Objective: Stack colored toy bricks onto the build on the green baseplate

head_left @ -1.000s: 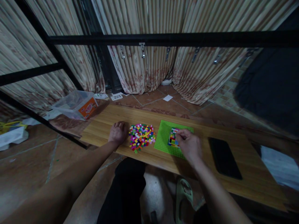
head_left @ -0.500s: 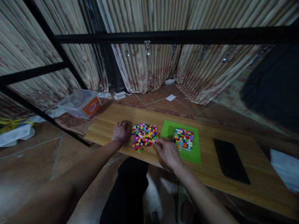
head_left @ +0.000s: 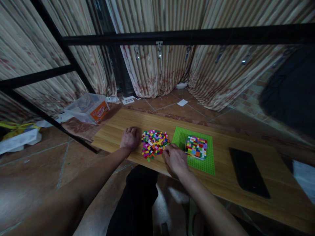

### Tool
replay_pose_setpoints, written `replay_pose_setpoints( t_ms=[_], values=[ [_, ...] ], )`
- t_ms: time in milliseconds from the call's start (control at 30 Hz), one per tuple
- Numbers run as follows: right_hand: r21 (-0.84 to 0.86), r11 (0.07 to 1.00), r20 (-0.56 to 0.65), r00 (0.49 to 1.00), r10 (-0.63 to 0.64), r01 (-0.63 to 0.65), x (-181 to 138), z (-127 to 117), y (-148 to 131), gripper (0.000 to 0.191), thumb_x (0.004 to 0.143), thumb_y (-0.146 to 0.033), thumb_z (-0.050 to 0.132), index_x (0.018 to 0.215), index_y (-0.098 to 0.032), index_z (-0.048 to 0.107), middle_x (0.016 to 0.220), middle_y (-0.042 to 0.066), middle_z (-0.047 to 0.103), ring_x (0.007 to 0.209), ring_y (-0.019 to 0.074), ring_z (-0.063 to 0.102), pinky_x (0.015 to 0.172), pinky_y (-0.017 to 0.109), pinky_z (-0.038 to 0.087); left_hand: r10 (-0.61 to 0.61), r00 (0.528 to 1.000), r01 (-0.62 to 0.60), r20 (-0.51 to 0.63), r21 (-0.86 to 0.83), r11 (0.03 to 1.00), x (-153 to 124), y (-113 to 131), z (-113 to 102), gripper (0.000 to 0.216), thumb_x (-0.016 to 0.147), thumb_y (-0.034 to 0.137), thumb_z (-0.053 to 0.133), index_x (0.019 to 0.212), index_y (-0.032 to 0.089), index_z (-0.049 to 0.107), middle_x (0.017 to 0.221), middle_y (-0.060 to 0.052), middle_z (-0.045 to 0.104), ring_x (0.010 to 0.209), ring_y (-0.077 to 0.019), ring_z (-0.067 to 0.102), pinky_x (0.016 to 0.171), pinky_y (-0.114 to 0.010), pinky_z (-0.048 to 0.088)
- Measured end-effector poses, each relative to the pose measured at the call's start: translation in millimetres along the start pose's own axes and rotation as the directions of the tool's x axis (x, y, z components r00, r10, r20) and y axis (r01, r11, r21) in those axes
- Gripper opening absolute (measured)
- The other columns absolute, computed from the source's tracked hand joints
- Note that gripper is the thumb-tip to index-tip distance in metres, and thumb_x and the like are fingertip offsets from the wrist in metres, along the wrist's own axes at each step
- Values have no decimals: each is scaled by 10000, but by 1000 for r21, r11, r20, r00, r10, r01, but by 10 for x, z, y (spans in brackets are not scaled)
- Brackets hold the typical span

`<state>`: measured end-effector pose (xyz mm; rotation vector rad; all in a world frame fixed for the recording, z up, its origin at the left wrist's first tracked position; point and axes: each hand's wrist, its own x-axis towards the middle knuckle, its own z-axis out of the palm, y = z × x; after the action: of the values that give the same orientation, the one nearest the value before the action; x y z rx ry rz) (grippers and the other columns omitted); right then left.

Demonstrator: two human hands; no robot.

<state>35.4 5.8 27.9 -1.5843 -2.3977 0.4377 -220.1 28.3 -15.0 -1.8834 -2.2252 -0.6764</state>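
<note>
A loose pile of small multicoloured building bricks (head_left: 154,143) lies on the wooden table. My left hand (head_left: 130,138) rests on the tabletop just left of the pile, its fingers curled in and nothing visible in them. At the pile's right edge is my right hand (head_left: 175,159), thumb and fingers drawn together; whatever is between the fingertips is hidden. Right of that hand lies a green studded baseplate (head_left: 209,164), partly covered by it at the left. On the baseplate stands a low block of assembled bricks (head_left: 197,146) in many colours, with white along its lower edge.
A black flat phone-like slab (head_left: 248,172) lies on the wooden table (head_left: 221,186) at the right. Beyond the table's left end stands a clear plastic box (head_left: 85,108) with an orange label. A black metal bar (head_left: 172,37) crosses in front of striped curtains (head_left: 147,72).
The whole view has shifted slightly, with things now a little further right. My right hand's fingers have drawn in closer at the pile's edge. My left hand stays put.
</note>
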Motion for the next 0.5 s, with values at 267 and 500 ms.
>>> replay_pose_setpoints(
  t_ms=[267,500],
  values=[
    [85,996,53,998,-40,35,-55,-72,77,187,895,-215,505,827,-215,679,909,25,649,794,142,604,685,247,358,5,1000,-5,12,15,1000,4,9,-14,327,906,269,420,1127,148,629,1179,-129,638,1079,-279,555,996,-430,433],
    [100,995,67,997,-27,20,-80,-97,123,151,881,-286,559,912,-220,692,963,31,657,863,157,605,737,249,377,0,1000,0,23,10,1000,4,33,-44,334,913,282,408,1127,146,627,1179,-136,636,1088,-279,555,996,-435,431]
  ],
)
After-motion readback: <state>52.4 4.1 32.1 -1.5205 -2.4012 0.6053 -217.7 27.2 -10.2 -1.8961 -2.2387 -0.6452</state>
